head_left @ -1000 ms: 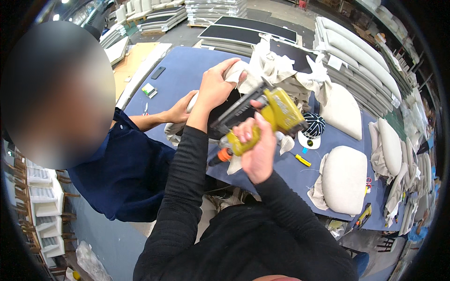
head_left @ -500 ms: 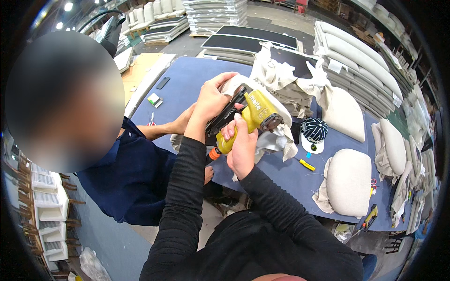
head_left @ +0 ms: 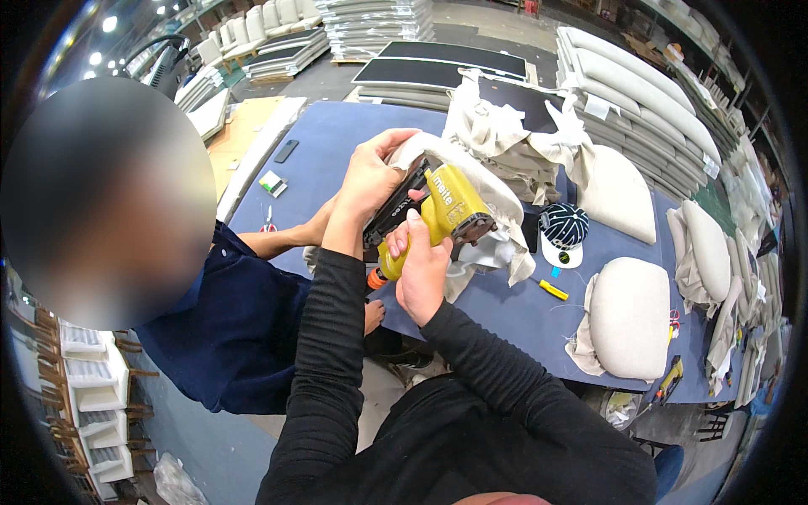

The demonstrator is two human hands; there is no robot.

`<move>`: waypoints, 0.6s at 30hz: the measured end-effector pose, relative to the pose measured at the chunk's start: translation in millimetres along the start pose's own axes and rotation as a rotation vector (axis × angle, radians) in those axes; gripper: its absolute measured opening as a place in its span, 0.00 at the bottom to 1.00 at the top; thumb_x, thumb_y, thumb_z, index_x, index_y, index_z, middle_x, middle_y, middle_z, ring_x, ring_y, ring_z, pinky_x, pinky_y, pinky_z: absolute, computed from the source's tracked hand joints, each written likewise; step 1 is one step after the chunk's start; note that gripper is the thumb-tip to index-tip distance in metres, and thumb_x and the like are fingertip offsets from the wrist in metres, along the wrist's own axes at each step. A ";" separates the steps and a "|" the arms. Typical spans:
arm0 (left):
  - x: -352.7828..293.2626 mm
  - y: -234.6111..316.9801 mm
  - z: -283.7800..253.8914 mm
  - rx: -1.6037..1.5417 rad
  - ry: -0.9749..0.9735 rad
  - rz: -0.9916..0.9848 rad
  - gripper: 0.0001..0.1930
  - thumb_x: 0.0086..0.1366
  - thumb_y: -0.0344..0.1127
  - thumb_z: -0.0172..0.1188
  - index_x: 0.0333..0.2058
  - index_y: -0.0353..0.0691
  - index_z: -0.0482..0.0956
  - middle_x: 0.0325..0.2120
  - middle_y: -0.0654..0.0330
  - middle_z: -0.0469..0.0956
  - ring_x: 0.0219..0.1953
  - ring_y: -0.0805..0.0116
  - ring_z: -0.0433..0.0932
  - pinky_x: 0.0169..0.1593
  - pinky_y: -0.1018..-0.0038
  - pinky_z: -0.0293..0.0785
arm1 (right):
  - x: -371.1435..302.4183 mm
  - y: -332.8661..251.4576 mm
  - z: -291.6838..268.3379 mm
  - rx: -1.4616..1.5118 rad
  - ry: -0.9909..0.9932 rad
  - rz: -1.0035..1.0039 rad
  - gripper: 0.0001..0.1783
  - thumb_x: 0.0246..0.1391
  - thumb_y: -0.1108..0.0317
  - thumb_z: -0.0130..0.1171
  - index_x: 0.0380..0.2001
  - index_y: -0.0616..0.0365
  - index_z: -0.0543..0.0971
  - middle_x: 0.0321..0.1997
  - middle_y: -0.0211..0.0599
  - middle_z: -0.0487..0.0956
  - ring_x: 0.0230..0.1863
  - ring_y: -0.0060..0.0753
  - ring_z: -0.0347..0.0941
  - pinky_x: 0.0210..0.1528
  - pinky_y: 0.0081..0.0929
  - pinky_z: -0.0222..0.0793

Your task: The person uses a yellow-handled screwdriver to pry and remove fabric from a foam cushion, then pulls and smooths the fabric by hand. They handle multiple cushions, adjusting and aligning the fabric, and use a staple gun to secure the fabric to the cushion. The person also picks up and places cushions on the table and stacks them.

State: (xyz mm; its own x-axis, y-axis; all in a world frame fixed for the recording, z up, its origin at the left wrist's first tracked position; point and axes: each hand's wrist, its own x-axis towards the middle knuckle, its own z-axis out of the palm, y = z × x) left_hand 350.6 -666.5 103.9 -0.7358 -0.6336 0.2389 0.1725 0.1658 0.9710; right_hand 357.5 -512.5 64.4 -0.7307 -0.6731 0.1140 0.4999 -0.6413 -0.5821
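Yellow-and-black staple gun with an orange collar at the base of its handle (head_left: 453, 202), held over a broad blue-covered table (head_left: 337, 135), clamped in the right grip (head_left: 421, 265). Directly behind it, a pale fabric-covered cushion with loose folds (head_left: 484, 172), clamped along its edge by the curled left grip (head_left: 370, 181); contact at the gun's nose hidden from view. Just to the left, a co-worker in a navy shirt (head_left: 244, 328), one forearm reaching toward the same cushion.

Spread over the table: on the left, a flat dark phone (head_left: 286, 151), a small white-and-green box (head_left: 272, 183) and red-handled scissors (head_left: 268, 220); on the right, a dark cap with pale stripes and a white brim (head_left: 564, 227), a yellow-handled tool (head_left: 553, 289) and a plump, rounded beige cushion (head_left: 631, 318) with frayed cloth at one side. Farther back, a crumpled heap of creased beige cloth (head_left: 513, 135).

Around the table, a workshop with a grey floor (head_left: 202, 446), puffy grey-white cushions in a tall stack (head_left: 640, 109), flat black-topped panels (head_left: 450, 59) and, at lower left, white-seated chairs with brown legs (head_left: 97, 396). Hard, smooth casing on the gun, against matte cloth and ridged black sleeves (head_left: 324, 337).
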 end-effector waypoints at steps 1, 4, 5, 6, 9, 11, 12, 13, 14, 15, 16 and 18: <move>0.9 -0.7 1.2 0.011 -0.001 0.010 0.24 0.65 0.18 0.67 0.60 0.30 0.82 0.51 0.53 0.88 0.52 0.70 0.85 0.56 0.73 0.80 | 0.3 1.5 0.3 -0.006 0.016 -0.004 0.17 0.77 0.70 0.54 0.65 0.58 0.70 0.28 0.23 0.67 0.27 0.16 0.64 0.32 0.21 0.65; 0.1 1.5 3.8 0.047 0.009 0.033 0.24 0.64 0.17 0.67 0.60 0.30 0.82 0.51 0.54 0.88 0.52 0.70 0.85 0.56 0.73 0.80 | -0.2 3.2 1.6 -0.007 0.042 -0.004 0.18 0.77 0.70 0.54 0.65 0.58 0.70 0.28 0.23 0.67 0.28 0.16 0.64 0.32 0.21 0.65; -0.3 2.8 4.7 0.055 0.013 0.035 0.23 0.65 0.18 0.67 0.60 0.31 0.83 0.50 0.54 0.88 0.52 0.70 0.85 0.56 0.73 0.80 | -0.2 3.3 1.5 -0.002 0.039 -0.002 0.18 0.77 0.70 0.54 0.65 0.58 0.70 0.28 0.23 0.67 0.28 0.16 0.64 0.32 0.21 0.65; -1.0 3.3 4.3 0.062 0.020 0.039 0.23 0.65 0.18 0.67 0.59 0.31 0.83 0.50 0.54 0.88 0.52 0.70 0.85 0.56 0.73 0.80 | -0.4 3.4 1.8 0.003 0.034 0.002 0.18 0.77 0.70 0.54 0.65 0.58 0.70 0.28 0.23 0.67 0.28 0.16 0.65 0.32 0.21 0.65; 0.5 -0.3 0.5 0.135 0.006 0.062 0.23 0.68 0.20 0.67 0.61 0.32 0.82 0.53 0.54 0.87 0.53 0.69 0.84 0.58 0.72 0.81 | -0.4 0.7 4.4 -0.008 0.035 -0.005 0.17 0.77 0.70 0.54 0.65 0.58 0.70 0.28 0.23 0.67 0.28 0.16 0.64 0.32 0.22 0.65; 0.9 -0.3 0.2 0.067 0.025 0.016 0.22 0.66 0.19 0.68 0.59 0.31 0.83 0.52 0.54 0.88 0.52 0.70 0.85 0.57 0.73 0.80 | 1.7 -0.6 2.1 -0.003 0.001 0.025 0.17 0.78 0.69 0.53 0.65 0.57 0.70 0.28 0.23 0.67 0.28 0.16 0.64 0.33 0.22 0.66; 1.1 1.6 2.5 0.032 0.031 -0.007 0.21 0.65 0.19 0.68 0.58 0.31 0.84 0.51 0.54 0.89 0.52 0.70 0.85 0.57 0.73 0.80 | 3.1 -1.5 0.1 -0.002 -0.013 0.037 0.17 0.78 0.69 0.53 0.65 0.57 0.70 0.28 0.23 0.67 0.28 0.16 0.64 0.33 0.22 0.66; 0.8 3.7 4.1 0.029 0.030 -0.019 0.21 0.65 0.19 0.68 0.58 0.31 0.84 0.51 0.54 0.89 0.52 0.70 0.85 0.58 0.73 0.80 | 3.8 -2.0 -0.6 -0.032 -0.009 0.039 0.17 0.78 0.69 0.53 0.65 0.56 0.70 0.28 0.23 0.67 0.28 0.16 0.64 0.33 0.22 0.66; 0.1 6.3 5.6 0.026 0.029 -0.032 0.21 0.65 0.19 0.68 0.58 0.31 0.84 0.51 0.54 0.89 0.52 0.70 0.85 0.58 0.73 0.80 | 4.2 -2.7 -0.6 -0.062 -0.005 0.041 0.17 0.78 0.69 0.52 0.65 0.56 0.70 0.27 0.23 0.67 0.28 0.16 0.64 0.33 0.22 0.66; -0.2 9.1 6.2 0.026 0.028 -0.042 0.21 0.65 0.19 0.68 0.58 0.31 0.84 0.51 0.55 0.89 0.52 0.70 0.85 0.58 0.73 0.80 | 4.5 -3.7 0.5 -0.090 -0.002 0.042 0.17 0.78 0.69 0.52 0.65 0.56 0.70 0.27 0.24 0.67 0.28 0.16 0.64 0.33 0.22 0.66; 1.4 6.7 5.9 0.035 0.024 -0.022 0.21 0.65 0.19 0.68 0.57 0.31 0.85 0.51 0.55 0.89 0.52 0.70 0.85 0.58 0.72 0.80 | 4.5 -5.1 1.0 -0.084 -0.002 0.049 0.17 0.78 0.68 0.52 0.65 0.56 0.70 0.27 0.24 0.67 0.28 0.16 0.64 0.34 0.23 0.67; 4.2 2.6 6.2 0.056 0.016 0.015 0.20 0.66 0.19 0.68 0.57 0.32 0.85 0.50 0.55 0.89 0.52 0.71 0.85 0.58 0.72 0.80 | 3.5 -7.1 1.4 -0.071 -0.001 0.063 0.17 0.79 0.68 0.52 0.65 0.56 0.70 0.27 0.25 0.67 0.28 0.17 0.64 0.35 0.24 0.67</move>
State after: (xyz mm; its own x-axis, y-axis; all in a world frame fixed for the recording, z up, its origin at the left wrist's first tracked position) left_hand 343.9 -663.9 107.4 -0.7226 -0.6427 0.2545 0.1467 0.2171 0.9650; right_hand 352.1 -510.8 70.0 -0.6985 -0.7115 0.0763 0.5102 -0.5700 -0.6441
